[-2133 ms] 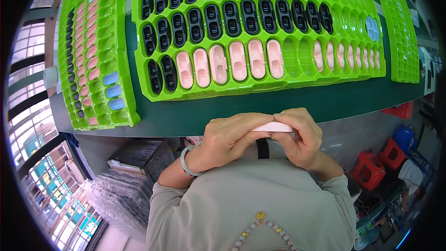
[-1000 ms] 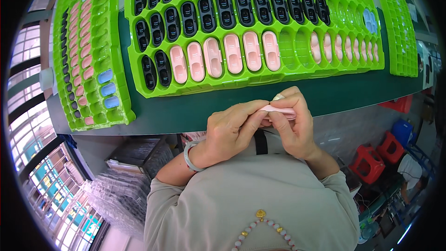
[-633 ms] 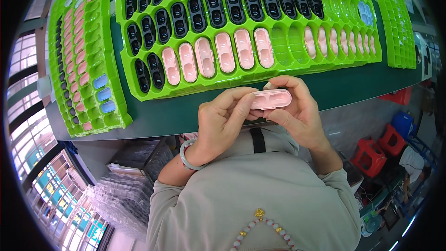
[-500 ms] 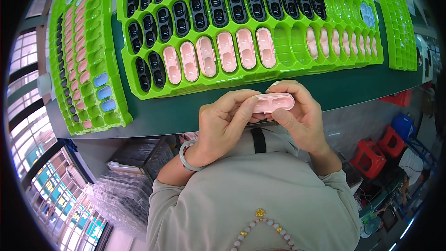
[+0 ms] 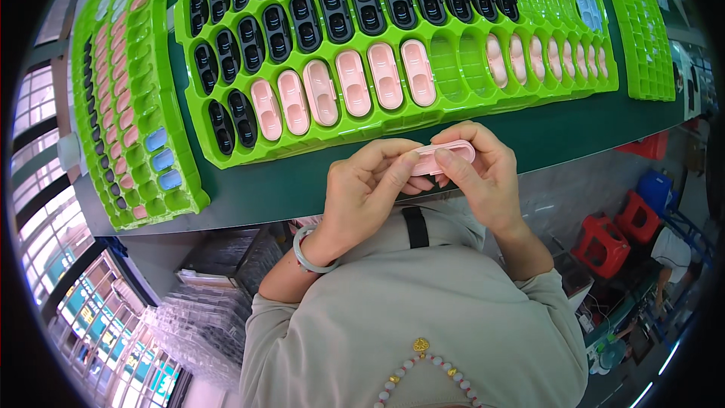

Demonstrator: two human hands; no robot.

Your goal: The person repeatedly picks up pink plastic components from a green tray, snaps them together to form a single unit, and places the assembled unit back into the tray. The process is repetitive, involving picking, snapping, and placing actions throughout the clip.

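A pink case (image 5: 427,164) is pinched in the fingers of the left hand (image 5: 364,190) and right hand (image 5: 489,180), just on the near side of the big green tray (image 5: 451,69), which holds other pink cases (image 5: 352,85) and black cases (image 5: 367,6) and rests on the worktop (image 5: 279,190).

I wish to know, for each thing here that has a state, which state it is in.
Pink case: held in both hands, partly covered
Left hand: closed on the case's left end
Right hand: closed on its right end
Middle green tray: partly filled
Left green tray: partly filled
Black cases: seated in the middle tray
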